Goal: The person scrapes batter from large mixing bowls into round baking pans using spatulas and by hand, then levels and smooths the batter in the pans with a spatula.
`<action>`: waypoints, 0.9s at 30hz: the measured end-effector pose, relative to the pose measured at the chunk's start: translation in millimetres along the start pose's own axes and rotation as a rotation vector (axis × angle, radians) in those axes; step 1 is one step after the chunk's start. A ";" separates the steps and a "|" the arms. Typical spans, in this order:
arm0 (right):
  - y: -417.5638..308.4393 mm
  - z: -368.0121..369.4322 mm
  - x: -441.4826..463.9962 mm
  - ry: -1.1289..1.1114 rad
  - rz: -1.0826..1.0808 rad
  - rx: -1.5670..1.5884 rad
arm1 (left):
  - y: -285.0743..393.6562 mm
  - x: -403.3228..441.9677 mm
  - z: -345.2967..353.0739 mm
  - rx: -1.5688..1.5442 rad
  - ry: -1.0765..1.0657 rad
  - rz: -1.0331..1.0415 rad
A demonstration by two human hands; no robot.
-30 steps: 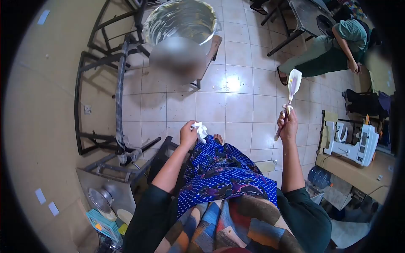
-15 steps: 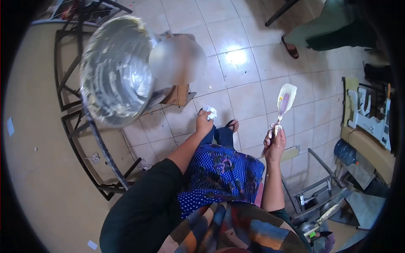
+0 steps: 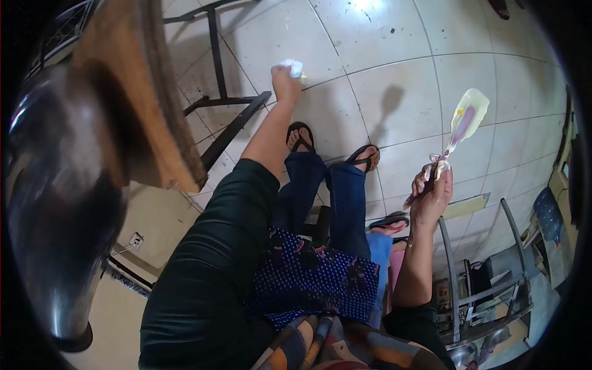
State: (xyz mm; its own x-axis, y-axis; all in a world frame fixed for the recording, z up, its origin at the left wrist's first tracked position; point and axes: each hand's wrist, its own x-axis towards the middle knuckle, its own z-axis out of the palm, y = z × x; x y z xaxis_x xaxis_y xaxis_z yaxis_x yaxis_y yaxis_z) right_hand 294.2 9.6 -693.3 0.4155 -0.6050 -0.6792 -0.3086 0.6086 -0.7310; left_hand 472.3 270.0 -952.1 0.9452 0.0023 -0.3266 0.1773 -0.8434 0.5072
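Observation:
My left hand [image 3: 286, 85] is closed around a crumpled white tissue [image 3: 292, 68], with the arm stretched forward above the tiled floor. On the right, my right hand [image 3: 430, 196] grips the handle of a spatula [image 3: 467, 120]. Its broad blade points up and away, coated in pale cream with a purplish patch and a small yellow spot. Cream also clings to the handle and my right fingers. A blue patterned apron [image 3: 314, 277] hangs over my lap, below and between the hands.
At the left stand a wooden-topped table [image 3: 132, 92] and a large shiny metal vessel [image 3: 68, 203]. A metal frame [image 3: 219, 61] is beside my left arm. Another metal rack [image 3: 487, 296] stands at the lower right. Another person's sandalled foot [image 3: 391, 223] is near my right wrist.
The view has swung round, and the cream-smeared bowl has left it. The wooden-topped table and shiny vessel have come in at the left. My left arm reaches farther forward; both hands keep their hold.

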 end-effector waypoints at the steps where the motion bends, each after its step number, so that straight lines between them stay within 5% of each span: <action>1: 13.1 -0.4 7.6 0.010 0.015 -0.012 | -10.1 5.9 9.8 0.026 0.002 0.001; 5: 12.9 -8.0 14.0 -0.006 0.018 -0.033 | -8.9 0.8 16.2 0.074 0.073 0.020; 9: 17.6 5.7 21.9 -0.008 0.013 -0.030 | 1.3 -8.0 15.0 0.436 0.152 0.104; 12: 28.7 15.7 27.8 -0.003 0.024 -0.034 | -7.6 -13.0 40.3 0.179 0.039 -0.013; 17: 27.9 28.4 24.8 -0.012 0.053 -0.056 | 18.4 -40.6 54.7 0.555 0.014 0.115; 21: 32.0 27.9 29.1 -0.013 0.079 -0.066 | 21.3 -46.2 61.4 0.423 -0.122 -0.017; 23: 27.0 28.2 29.9 -0.033 0.084 -0.076 | 26.4 -49.2 67.5 0.710 -0.160 0.070; 27: 26.4 26.8 33.2 -0.041 0.101 -0.071 | 32.6 -59.0 76.5 0.693 -0.102 0.080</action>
State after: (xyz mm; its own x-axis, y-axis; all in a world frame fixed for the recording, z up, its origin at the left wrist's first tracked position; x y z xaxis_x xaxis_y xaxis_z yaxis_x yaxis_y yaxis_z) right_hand 322.7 19.3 -733.4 0.4132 -0.5202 -0.7474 -0.4101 0.6265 -0.6628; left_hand 401.4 201.2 -977.3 0.9118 -0.0959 -0.3994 -0.1395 -0.9869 -0.0815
